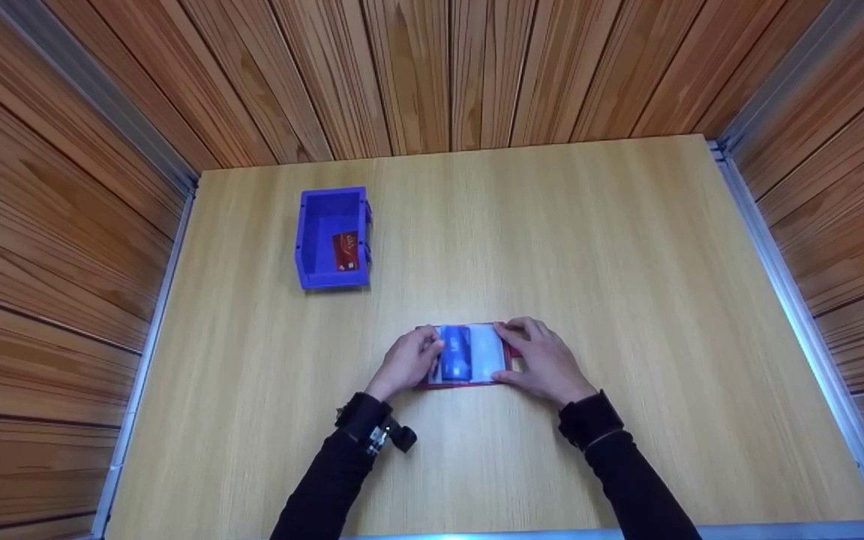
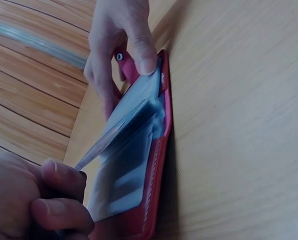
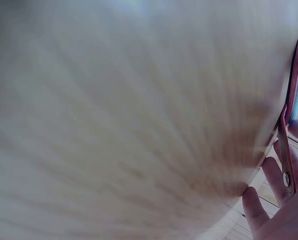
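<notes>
A red card holder lies spread open on the table, its clear plastic sleeves facing up. At its left side my left hand pinches one lifted sleeve between thumb and fingers; in the left wrist view that sleeve stands tilted up from the others. My right hand holds the right end, with fingertips on its upper and lower corners. Beside that hand a strap with a metal snap sticks out. The right wrist view catches only the holder's edge and some fingers.
A blue plastic bin stands at the back left of the wooden table. Inside it is a red card with pale print. Wood-panelled walls and metal rails border the table.
</notes>
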Demonstrator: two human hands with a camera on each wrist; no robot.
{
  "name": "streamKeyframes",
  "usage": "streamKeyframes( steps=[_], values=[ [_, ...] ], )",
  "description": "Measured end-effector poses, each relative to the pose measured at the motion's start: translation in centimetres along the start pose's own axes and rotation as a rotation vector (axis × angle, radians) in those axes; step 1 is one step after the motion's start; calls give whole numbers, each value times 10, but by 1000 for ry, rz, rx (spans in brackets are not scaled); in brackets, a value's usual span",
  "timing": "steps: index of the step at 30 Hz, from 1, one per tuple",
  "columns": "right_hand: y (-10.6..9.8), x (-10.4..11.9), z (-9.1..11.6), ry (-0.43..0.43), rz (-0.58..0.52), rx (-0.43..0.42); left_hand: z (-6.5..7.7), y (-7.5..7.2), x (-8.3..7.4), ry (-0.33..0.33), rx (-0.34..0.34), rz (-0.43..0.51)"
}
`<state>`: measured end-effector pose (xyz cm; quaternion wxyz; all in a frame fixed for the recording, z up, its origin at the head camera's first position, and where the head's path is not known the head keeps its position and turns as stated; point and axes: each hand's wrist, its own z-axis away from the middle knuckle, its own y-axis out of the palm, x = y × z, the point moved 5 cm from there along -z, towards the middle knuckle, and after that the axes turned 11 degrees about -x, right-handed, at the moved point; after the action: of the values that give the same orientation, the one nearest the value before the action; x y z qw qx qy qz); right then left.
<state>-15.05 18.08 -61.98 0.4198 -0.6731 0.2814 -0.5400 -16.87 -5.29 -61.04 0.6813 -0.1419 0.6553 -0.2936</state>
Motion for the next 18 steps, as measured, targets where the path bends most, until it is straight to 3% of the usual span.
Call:
streamKeyframes(
  steps=[18],
  values=[
    [-1, 1, 1, -10, 5, -6, 8, -43, 24, -102, -8, 161]
  ],
)
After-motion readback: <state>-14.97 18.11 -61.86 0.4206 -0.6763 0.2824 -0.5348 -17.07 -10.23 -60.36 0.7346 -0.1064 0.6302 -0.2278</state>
